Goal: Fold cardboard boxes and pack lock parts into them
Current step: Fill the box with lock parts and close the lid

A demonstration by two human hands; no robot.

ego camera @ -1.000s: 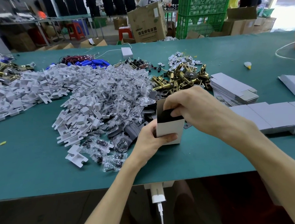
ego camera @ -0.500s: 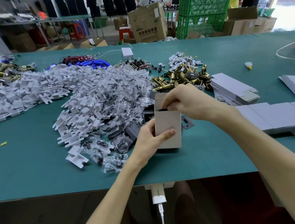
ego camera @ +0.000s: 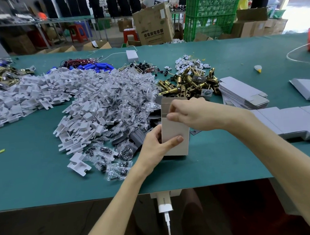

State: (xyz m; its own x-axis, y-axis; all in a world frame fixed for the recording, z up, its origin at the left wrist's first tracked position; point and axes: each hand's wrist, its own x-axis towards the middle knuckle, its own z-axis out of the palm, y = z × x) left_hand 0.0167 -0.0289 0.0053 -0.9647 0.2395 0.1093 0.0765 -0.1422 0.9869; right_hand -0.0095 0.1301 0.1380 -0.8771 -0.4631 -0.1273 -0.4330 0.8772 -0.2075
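A small grey cardboard box stands upright on the green table, its top flap raised behind it. My left hand grips the box's lower left side, thumb across the front face. My right hand sits at the box's open top, fingertips curled over the rim; whether they hold anything is hidden. Brass lock latches lie heaped just behind the box. Bagged screws and white plastic inserts form a big pile to the left.
Flat grey box blanks are stacked to the right, with folded boxes in a row nearer me. Blue cylinders and red wires lie at the back left. A white charger hangs off the table's front edge.
The box has turned so its plain front faces me and its dark inside no longer shows. My right hand has risen from inside the opening to the top rim.
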